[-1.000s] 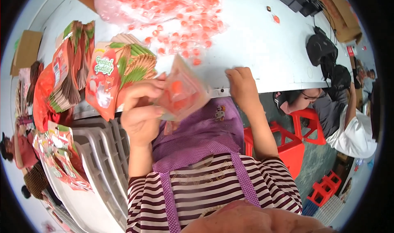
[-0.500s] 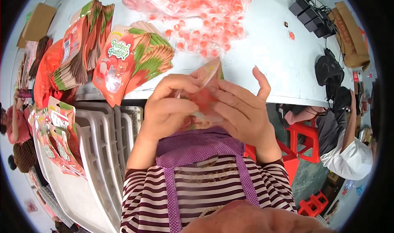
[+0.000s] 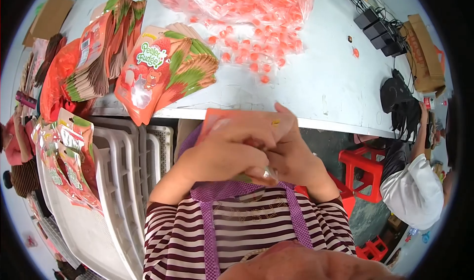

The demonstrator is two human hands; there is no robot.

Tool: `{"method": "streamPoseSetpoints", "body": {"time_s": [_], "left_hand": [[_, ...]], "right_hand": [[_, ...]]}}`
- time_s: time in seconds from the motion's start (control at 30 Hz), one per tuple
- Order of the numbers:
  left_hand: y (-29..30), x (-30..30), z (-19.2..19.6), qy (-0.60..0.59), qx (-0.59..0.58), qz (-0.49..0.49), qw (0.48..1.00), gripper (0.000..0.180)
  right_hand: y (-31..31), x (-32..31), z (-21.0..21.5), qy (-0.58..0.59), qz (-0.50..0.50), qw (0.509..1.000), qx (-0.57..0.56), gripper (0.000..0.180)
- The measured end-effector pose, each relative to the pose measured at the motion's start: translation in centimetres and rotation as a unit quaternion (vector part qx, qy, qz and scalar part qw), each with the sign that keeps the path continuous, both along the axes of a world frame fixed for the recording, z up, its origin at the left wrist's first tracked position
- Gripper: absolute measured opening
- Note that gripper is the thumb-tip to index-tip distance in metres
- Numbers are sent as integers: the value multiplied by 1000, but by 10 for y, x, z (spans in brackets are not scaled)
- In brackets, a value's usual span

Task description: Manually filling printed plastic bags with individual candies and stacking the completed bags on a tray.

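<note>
Both hands are clasped together close to my chest, below the front edge of the white table [image 3: 316, 90]. My left hand [image 3: 224, 151] and my right hand [image 3: 289, 151] grip one orange candy pouch [image 3: 232, 118], whose top edge shows above the fingers while the rest is hidden. A fanned stack of flat printed pouches [image 3: 163, 70] lies on the table to the upper left of my hands. Behind it, a clear bag and loose pile of small orange candies [image 3: 247, 13] spreads over the tabletop.
More pouch stacks [image 3: 98, 53] lie at the table's left end. White plastic trays [image 3: 123, 181] with pouches stand at my left. Red stools [image 3: 368, 166] and another person in white [image 3: 412, 191] are at the right. Black adapters [image 3: 375, 26] and a cardboard box [image 3: 424, 48] sit far right.
My hands have drawn nearer to my body and closed more tightly over the pouch. One second ago my right hand was apart, at the table edge.
</note>
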State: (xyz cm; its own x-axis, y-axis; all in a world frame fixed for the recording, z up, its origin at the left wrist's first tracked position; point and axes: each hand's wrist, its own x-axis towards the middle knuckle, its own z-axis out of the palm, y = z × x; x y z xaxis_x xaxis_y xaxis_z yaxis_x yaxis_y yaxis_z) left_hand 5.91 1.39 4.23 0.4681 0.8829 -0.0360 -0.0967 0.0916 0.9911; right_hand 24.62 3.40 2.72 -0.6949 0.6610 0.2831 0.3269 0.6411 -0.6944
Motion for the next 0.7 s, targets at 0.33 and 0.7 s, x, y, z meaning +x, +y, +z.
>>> {"method": "streamPoseSetpoints", "body": {"time_s": [0.33, 0.7], "left_hand": [[-11, -8, -8, 309, 332, 150, 879, 71], [-24, -39, -31, 157, 253, 295, 908, 27]], "right_hand": [[10, -6, 14, -26, -61, 981, 181, 13], [25, -1, 6, 176, -118, 972, -104, 41]]}}
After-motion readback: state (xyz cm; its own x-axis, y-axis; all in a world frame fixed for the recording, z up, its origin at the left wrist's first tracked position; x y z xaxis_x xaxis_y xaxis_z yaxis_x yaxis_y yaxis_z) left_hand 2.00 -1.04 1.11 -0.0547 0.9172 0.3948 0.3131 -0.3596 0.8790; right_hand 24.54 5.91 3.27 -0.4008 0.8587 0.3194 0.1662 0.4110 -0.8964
